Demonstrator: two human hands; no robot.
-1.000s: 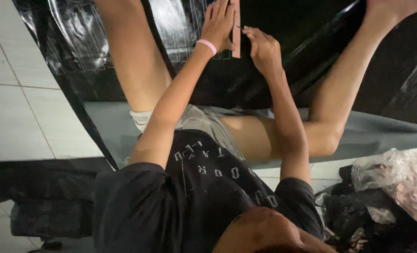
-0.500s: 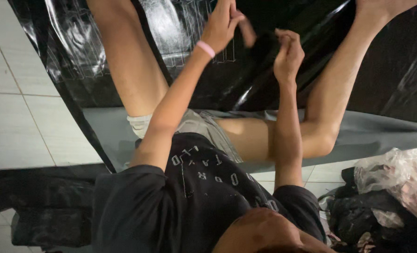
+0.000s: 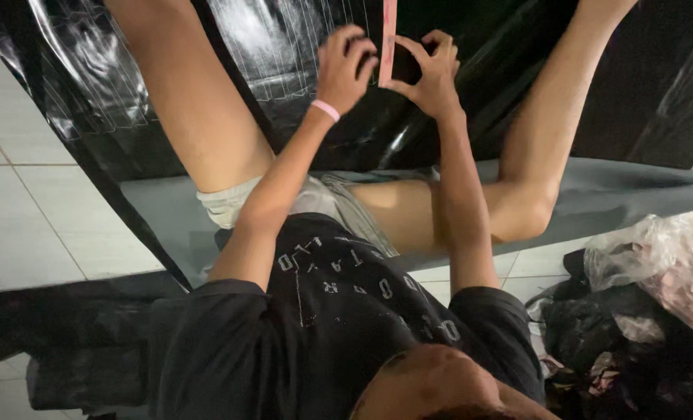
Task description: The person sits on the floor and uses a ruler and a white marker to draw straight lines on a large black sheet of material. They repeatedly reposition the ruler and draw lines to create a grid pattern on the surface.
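You were sitting on a grey mat (image 3: 619, 198) on the tiled floor (image 3: 27, 225), legs spread around a big sheet of shiny black plastic (image 3: 284, 54) that ran up between your knees. Your left hand (image 3: 345, 68), the one with the pink wristband (image 3: 325, 110), had its fingers curled in a tight grip against the left edge of a thin pink strip (image 3: 387, 39), which stood upright over the sheet near the top of the frame. Your right hand (image 3: 432, 74) pinched that same strip from the other side, thumb and fingertips closed on it. Off to your right sat a heap of crumpled plastic bags (image 3: 657, 272), well apart from your hands.
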